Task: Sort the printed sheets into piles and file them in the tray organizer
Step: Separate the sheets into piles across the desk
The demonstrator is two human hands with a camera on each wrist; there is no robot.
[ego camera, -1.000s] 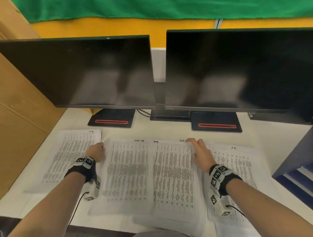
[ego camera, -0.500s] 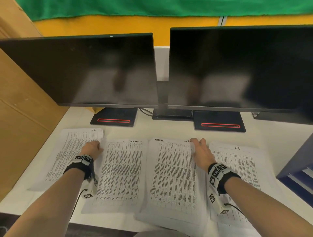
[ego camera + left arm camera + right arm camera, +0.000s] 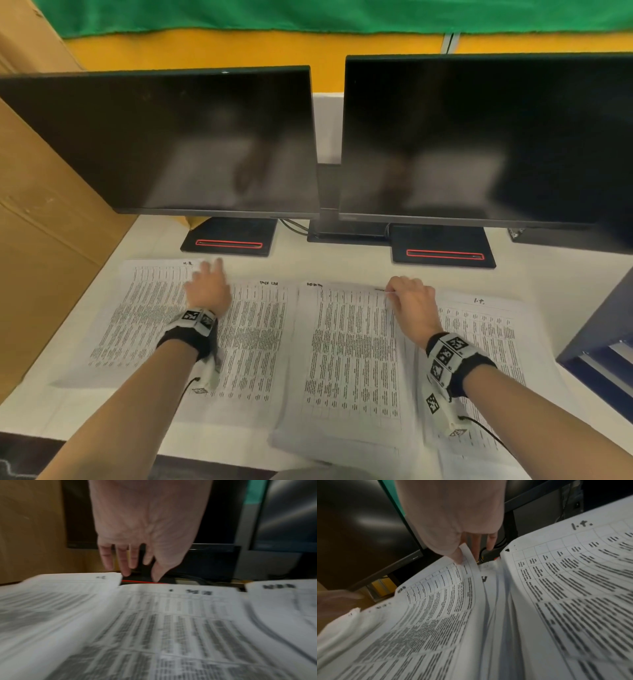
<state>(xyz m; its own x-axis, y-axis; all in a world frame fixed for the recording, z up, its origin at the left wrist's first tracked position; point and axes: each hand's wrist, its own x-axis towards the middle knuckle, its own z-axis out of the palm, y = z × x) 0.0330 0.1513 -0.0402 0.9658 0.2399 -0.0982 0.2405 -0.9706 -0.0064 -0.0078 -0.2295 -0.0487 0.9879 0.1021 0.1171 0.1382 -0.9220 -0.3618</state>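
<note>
Four piles of printed sheets lie side by side on the white table: a far-left pile [image 3: 147,308], a second pile [image 3: 260,342], a thick middle stack [image 3: 349,349] and a right pile [image 3: 486,329]. My left hand [image 3: 210,274] hovers with straight fingers [image 3: 125,566] over the gap between the two left piles and holds nothing. My right hand [image 3: 394,291] pinches the top right corner of the middle stack's top sheet [image 3: 447,588], which is curled up off the stack. The dark blue tray organizer [image 3: 599,342] stands at the right edge.
Two dark monitors [image 3: 191,144] [image 3: 479,144] on black stands [image 3: 233,240] block the far side of the table. A cardboard wall [image 3: 41,212] closes the left side. A strip of bare table [image 3: 342,270] runs between the stands and the sheets.
My left hand slid a sheet onto the second pile, let it go and rose forward with fingers spread. My right hand's fingers curled and lifted the middle stack's top corner.
</note>
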